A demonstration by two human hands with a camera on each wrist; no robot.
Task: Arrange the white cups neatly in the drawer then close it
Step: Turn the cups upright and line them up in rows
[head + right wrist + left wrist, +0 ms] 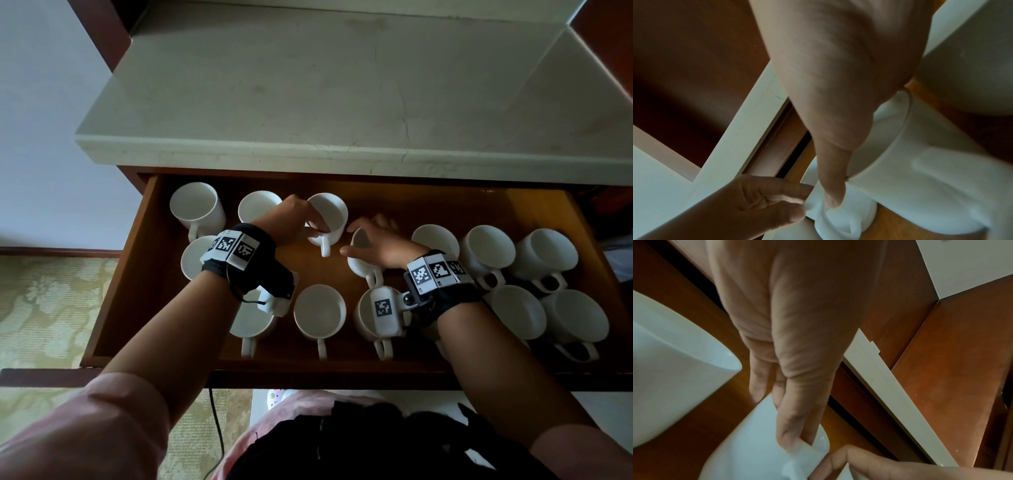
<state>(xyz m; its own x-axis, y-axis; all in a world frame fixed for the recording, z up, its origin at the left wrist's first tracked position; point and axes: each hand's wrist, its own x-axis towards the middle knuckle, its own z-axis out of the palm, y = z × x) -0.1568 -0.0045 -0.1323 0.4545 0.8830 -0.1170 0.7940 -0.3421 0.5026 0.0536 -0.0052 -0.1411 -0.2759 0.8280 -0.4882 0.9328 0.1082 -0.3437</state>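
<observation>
An open wooden drawer [137, 274] holds several white cups with handles. My left hand [310, 219] grips one upright cup [334, 212] at the back middle, fingers inside its rim and thumb outside; the left wrist view shows the same pinch on that cup [756, 443]. Just right of it, my right hand [373, 240] curls over the rim of a second cup [358, 263], seen close in the right wrist view [920, 178]. The two held cups are almost touching. Other cups stand at the back left [197, 205], along the front [320, 310] and at the right [548, 253].
A pale stone countertop [325, 85] overhangs the drawer's back edge. Bare drawer floor [445, 205] shows at the back right. The drawer's dark front panel [308, 375] is near my body. Patterned carpet [51, 308] lies to the left.
</observation>
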